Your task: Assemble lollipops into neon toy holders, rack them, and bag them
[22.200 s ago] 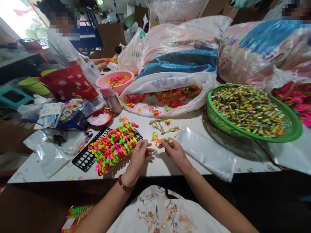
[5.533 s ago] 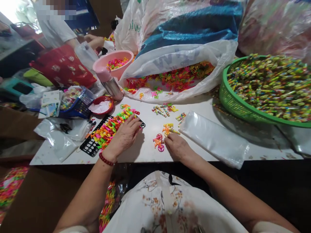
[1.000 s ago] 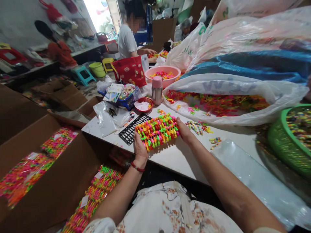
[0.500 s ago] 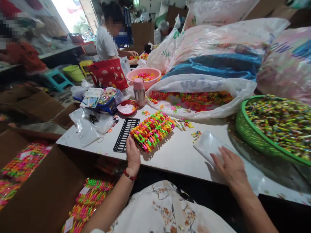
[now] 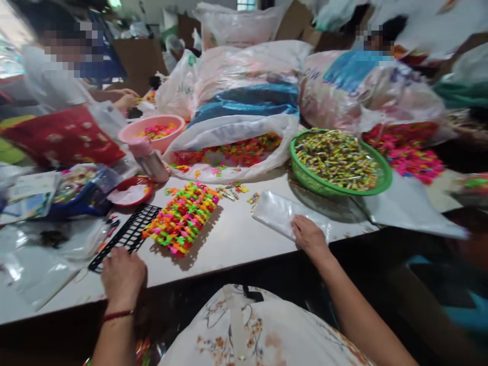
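Observation:
My left hand (image 5: 124, 274), with a red bead bracelet at its wrist, has its fingers curled over the near end of a black plastic grid rack (image 5: 131, 231). Just right of it lies a block of bright plastic pieces (image 5: 183, 216) in dense rows of pink, orange, yellow and green, touched by neither hand. My right hand (image 5: 309, 235) pinches the near edge of a flat stack of clear plastic bags (image 5: 272, 211) on the white table (image 5: 229, 236). The fingertips there are partly hidden. Several small striped pieces (image 5: 252, 199) lie by the bags' left corner.
A green basket (image 5: 383, 175) full of small striped pieces stands at right. Behind are an open sack (image 5: 284, 152) of coloured pieces, a pink basin (image 5: 125, 133) and a flask (image 5: 152, 165). A red dish (image 5: 147, 195) and blue basket (image 5: 82, 206) stand left. Other people sit beyond.
My left hand has let go of the coloured block and moved left to the black rack. My right hand has closed on the bags' edge. The view has turned right.

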Motion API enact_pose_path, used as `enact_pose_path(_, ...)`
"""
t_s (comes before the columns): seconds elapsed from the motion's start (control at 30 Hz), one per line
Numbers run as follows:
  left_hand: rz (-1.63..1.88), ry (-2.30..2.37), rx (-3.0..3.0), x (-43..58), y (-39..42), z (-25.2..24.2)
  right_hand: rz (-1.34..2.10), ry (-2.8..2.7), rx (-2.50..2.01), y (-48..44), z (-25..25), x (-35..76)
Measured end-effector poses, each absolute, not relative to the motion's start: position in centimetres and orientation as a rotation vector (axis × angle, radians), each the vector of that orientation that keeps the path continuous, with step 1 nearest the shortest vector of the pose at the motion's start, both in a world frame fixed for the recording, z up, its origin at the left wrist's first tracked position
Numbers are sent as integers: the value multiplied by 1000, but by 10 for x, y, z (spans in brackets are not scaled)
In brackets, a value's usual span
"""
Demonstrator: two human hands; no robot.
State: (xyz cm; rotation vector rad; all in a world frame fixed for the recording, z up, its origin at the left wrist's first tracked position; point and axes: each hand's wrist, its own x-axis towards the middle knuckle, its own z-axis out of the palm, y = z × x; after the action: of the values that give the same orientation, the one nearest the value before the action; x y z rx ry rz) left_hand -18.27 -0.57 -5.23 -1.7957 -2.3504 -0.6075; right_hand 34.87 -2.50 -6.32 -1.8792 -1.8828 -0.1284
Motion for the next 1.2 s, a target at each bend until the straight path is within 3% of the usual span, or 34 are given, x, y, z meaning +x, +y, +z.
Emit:
enact_pose_path(0.1,-587,-2386,-1699,-172,-7,-32,41,-1838,-1983,-25,-45,348)
enact_pose_path(0.3,-1236,-2108,-1818,-109,-31,26,224,-1812,-2030,-19,-16,356)
enact_pose_path(0.43,-1383,-1803,-2389,-48,-40,29,126,-1743,-2076,-7,-13,366)
enact_pose_path(0.57,-881,-972,-3229,30,-32,7,57,-1781,-2089,6,-15,371)
enact_pose_path(0.7,-620,-619,-3283,102,-9,-15,72,-1796,-2148,14,-19,374)
enact_pose_path(1.0,-458,-765,-3179,180,18,-52,214,-1790,-2124,19,-5,375)
enact_pose_path(1.2,-391,-788,-3181,181,17,-53,-151,-1924,-2228,39,44,371)
